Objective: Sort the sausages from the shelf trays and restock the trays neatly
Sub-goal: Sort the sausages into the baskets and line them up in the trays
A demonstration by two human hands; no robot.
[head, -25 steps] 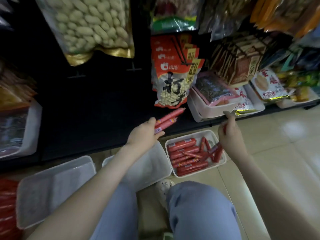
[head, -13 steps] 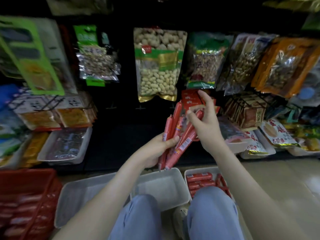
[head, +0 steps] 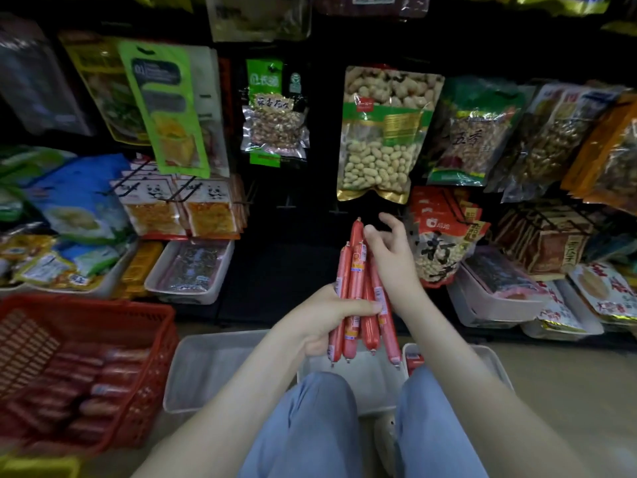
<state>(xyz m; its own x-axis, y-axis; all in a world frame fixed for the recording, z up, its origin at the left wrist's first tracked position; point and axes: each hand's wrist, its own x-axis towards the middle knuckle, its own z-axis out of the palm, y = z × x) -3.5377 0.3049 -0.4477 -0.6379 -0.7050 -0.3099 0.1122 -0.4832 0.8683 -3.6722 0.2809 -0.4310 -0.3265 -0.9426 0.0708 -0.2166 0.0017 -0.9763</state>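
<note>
My left hand (head: 322, 320) grips a bundle of several red sausage sticks (head: 358, 298), held upright in front of the dark shelf gap. My right hand (head: 393, 257) touches the upper part of the bundle, its fingers loosely spread around the tops of the sticks. Below, on the floor, stand two white plastic trays, one at the left (head: 210, 370) and one in the middle (head: 365, 381). A third white tray (head: 489, 360) at the right holds red sausages, mostly hidden behind my right arm and knee.
A red plastic basket (head: 151, 339) with red sausages sits at the lower left. Shelf trays and hanging snack bags, among them a peanut bag (head: 382, 132), fill the rack ahead. My knees in blue trousers (head: 310, 429) are at the bottom. Beige floor tiles (head: 568, 391) lie at the right.
The view has tilted up and left. My right hand brought sausages up from the right tray to my left hand, and the bundle now stands upright and aligned in my left hand.
</note>
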